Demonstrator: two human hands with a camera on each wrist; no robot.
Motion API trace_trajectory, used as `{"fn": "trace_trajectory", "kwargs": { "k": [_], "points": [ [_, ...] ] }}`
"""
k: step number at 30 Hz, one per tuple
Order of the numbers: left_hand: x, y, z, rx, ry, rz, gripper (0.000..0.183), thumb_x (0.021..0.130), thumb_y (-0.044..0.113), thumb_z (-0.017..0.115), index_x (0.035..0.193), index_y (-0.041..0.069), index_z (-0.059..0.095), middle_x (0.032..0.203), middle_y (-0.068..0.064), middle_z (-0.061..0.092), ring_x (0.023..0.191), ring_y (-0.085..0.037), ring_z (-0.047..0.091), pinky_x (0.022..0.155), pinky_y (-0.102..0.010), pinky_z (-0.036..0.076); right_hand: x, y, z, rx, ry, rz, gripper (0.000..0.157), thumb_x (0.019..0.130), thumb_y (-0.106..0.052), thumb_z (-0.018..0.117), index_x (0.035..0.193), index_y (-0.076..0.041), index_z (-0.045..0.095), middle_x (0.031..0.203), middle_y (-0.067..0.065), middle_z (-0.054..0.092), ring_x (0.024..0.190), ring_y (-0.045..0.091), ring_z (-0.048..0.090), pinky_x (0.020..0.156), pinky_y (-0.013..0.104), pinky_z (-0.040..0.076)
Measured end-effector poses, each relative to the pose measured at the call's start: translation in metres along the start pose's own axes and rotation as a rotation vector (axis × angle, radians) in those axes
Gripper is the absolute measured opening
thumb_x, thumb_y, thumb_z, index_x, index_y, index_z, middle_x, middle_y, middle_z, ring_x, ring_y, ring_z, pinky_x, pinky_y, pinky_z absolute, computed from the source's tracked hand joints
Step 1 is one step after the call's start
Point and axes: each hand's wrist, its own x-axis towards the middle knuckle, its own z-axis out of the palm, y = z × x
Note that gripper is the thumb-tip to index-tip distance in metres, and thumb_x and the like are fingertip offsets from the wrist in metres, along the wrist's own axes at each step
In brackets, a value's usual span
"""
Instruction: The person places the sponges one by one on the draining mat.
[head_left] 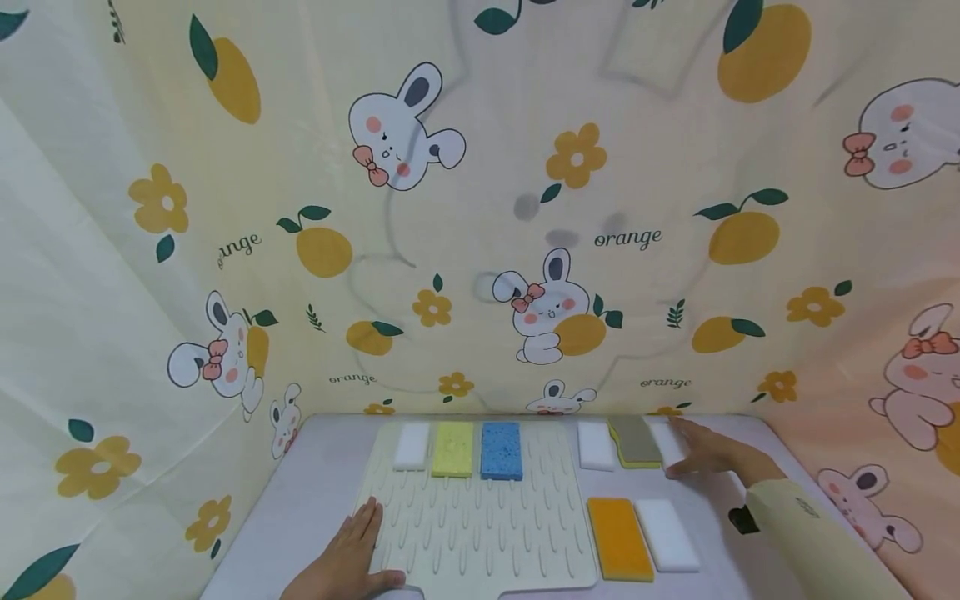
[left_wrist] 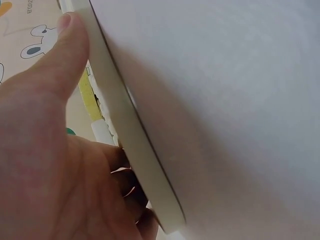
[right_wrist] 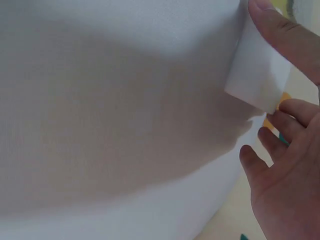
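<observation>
Cream ribbed tray point(head_left: 480, 533), lower centre, bears three sponges point(head_left: 501, 451).
Left hand point(head_left: 341, 546) lies spread at its left edge; right hand point(head_left: 708, 450), lower right, pinches a white block point(head_left: 664, 439); cloth point(head_left: 480, 208) reads "orange".

White blocks point(right_wrist: 257, 67); yellow sponge point(head_left: 453, 450); dark-speckled blue sponge point(head_left: 501, 451); orange sponge point(head_left: 621, 540); grey-topped, yellow-edged sponge point(head_left: 637, 440); cream mat point(head_left: 480, 575); whitish surface point(head_left: 285, 517); cream backdrop point(head_left: 480, 221) patterned with white rabbits point(head_left: 393, 125), orange fruit point(head_left: 765, 54), mustard flowers point(head_left: 561, 165).
</observation>
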Motion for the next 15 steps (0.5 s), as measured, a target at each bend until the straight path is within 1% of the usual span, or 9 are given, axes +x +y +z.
{"fn": "trace_trajectory", "kwargs": {
  "k": [1, 3, 5, 9, 12, 15],
  "points": [
    [0.0000, 0.0004, -0.0001, 0.000, 0.001, -0.001, 0.124, 0.084, 0.065, 0.082, 0.163, -0.012, 0.027, 0.174, -0.031, 0.019, 0.160, -0.050, 0.021, 0.127, -0.068, 0.020, 0.0000, 0.0002, 0.0006, 0.014, -0.001, 0.007, 0.134, 0.073, -0.051, 0.098, 0.160, 0.017, 0.023, 0.161, 0.047, 0.022, 0.141, 0.062, 0.036, 0.120, 0.078, 0.025],
    [-0.0003, 0.0014, -0.0005, 0.004, 0.003, -0.004, 0.124, 0.084, 0.065, 0.082, 0.163, -0.012, 0.027, 0.174, -0.031, 0.020, 0.160, -0.049, 0.021, 0.127, -0.068, 0.020, 0.0000, 0.0017, 0.0016, 0.024, 0.003, -0.006, 0.131, 0.075, -0.048, 0.099, 0.159, 0.019, 0.023, 0.159, 0.048, 0.025, 0.138, 0.061, 0.039, 0.119, 0.078, 0.027],
    [-0.0005, 0.0023, -0.0009, 0.002, 0.004, -0.004, 0.124, 0.084, 0.065, 0.082, 0.163, -0.012, 0.027, 0.174, -0.031, 0.020, 0.161, -0.049, 0.021, 0.128, -0.068, 0.020, -0.0005, 0.0027, 0.0025, 0.037, 0.015, -0.010, 0.129, 0.075, -0.046, 0.099, 0.159, 0.018, 0.025, 0.158, 0.047, 0.029, 0.133, 0.056, 0.044, 0.119, 0.077, 0.030],
    [-0.0006, 0.0024, -0.0008, 0.000, 0.004, -0.008, 0.123, 0.084, 0.065, 0.082, 0.163, -0.012, 0.027, 0.174, -0.031, 0.020, 0.160, -0.050, 0.021, 0.127, -0.068, 0.020, -0.0020, 0.0026, 0.0040, 0.046, 0.044, -0.039, 0.122, 0.077, -0.041, 0.099, 0.156, 0.019, 0.029, 0.154, 0.047, 0.035, 0.125, 0.052, 0.049, 0.116, 0.076, 0.035],
    [-0.0014, 0.0020, -0.0003, -0.001, 0.010, 0.003, 0.122, 0.085, 0.063, 0.082, 0.163, -0.012, 0.027, 0.173, -0.032, 0.020, 0.160, -0.051, 0.022, 0.127, -0.068, 0.021, -0.0031, 0.0009, 0.0064, 0.060, 0.067, -0.032, 0.120, 0.076, -0.040, 0.100, 0.156, 0.018, 0.032, 0.154, 0.044, 0.038, 0.123, 0.050, 0.050, 0.116, 0.077, 0.035],
    [-0.0019, 0.0022, -0.0002, -0.001, 0.016, 0.013, 0.121, 0.085, 0.062, 0.082, 0.163, -0.013, 0.027, 0.173, -0.032, 0.020, 0.160, -0.051, 0.022, 0.127, -0.068, 0.021, -0.0037, 0.0007, 0.0099, 0.080, 0.089, -0.003, 0.121, 0.073, -0.040, 0.101, 0.156, 0.017, 0.034, 0.154, 0.043, 0.040, 0.122, 0.049, 0.051, 0.116, 0.077, 0.035]
  ]
}}
